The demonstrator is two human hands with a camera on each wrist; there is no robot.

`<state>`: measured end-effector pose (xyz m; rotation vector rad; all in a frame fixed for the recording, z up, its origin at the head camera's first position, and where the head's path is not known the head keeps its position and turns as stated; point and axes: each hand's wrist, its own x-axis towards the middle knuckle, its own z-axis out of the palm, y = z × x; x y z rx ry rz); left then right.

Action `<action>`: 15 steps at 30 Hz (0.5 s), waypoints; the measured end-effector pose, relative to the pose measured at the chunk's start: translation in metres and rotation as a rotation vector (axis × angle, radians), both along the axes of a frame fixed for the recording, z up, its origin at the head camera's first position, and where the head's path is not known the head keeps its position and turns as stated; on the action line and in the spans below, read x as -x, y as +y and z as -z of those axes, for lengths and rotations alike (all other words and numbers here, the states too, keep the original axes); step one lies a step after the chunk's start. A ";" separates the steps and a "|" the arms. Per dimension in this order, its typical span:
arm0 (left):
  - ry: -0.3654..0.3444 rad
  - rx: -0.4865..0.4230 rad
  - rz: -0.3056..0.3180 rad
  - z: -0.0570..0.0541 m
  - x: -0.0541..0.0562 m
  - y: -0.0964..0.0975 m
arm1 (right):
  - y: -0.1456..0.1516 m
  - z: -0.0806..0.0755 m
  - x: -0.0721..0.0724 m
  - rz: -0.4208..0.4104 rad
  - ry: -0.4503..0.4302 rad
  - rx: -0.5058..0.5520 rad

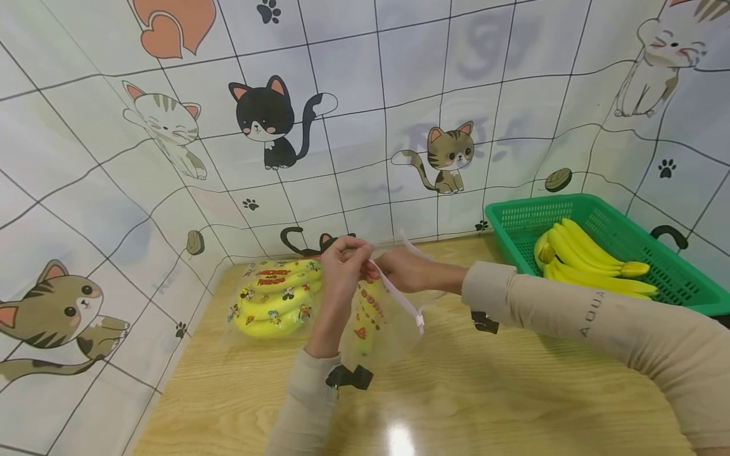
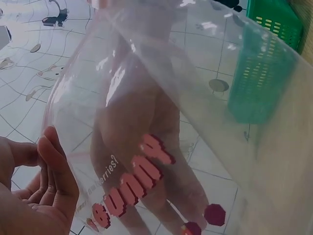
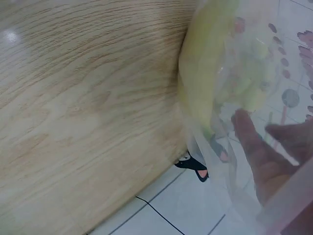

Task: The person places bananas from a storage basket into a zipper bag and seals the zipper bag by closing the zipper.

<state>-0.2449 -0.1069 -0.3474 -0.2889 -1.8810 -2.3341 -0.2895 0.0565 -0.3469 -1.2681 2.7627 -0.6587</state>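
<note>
The left hand (image 1: 342, 273) pinches the edge of a thin, translucent zip bag (image 1: 399, 342) over the wood-grained table (image 1: 456, 392); a smooth yellow banana (image 1: 365, 316) shows through its film. The right hand (image 1: 406, 269) is inside, fingers loosely extended. To one side lies a glossy, cartoon-printed pouch (image 1: 274, 316) of curved bananas; opposite, a perforated green plastic basket (image 1: 684, 282) holds more bananas (image 1: 587, 250)

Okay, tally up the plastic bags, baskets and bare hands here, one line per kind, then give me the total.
Bags: 2 (Mickey bag, bunny bag)
Baskets: 1 (green basket)
Hands: 2 (left hand, right hand)
Total: 5
</note>
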 end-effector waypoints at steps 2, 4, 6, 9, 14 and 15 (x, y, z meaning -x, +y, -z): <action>0.006 0.000 -0.011 0.000 0.000 -0.001 | 0.003 -0.003 -0.001 -0.034 -0.040 0.007; 0.013 0.003 -0.022 0.000 0.000 -0.001 | 0.006 -0.008 -0.002 -0.054 -0.091 0.008; 0.019 0.008 -0.034 -0.001 0.000 -0.002 | 0.010 -0.013 -0.005 -0.062 -0.146 0.026; 0.018 0.007 -0.046 0.000 0.001 -0.004 | 0.019 -0.022 -0.011 -0.063 -0.201 0.069; -0.006 -0.006 -0.057 0.001 0.004 -0.008 | 0.044 -0.036 -0.017 0.000 -0.166 0.183; -0.010 -0.006 -0.059 0.000 0.004 -0.009 | 0.051 -0.039 -0.016 0.024 -0.144 0.212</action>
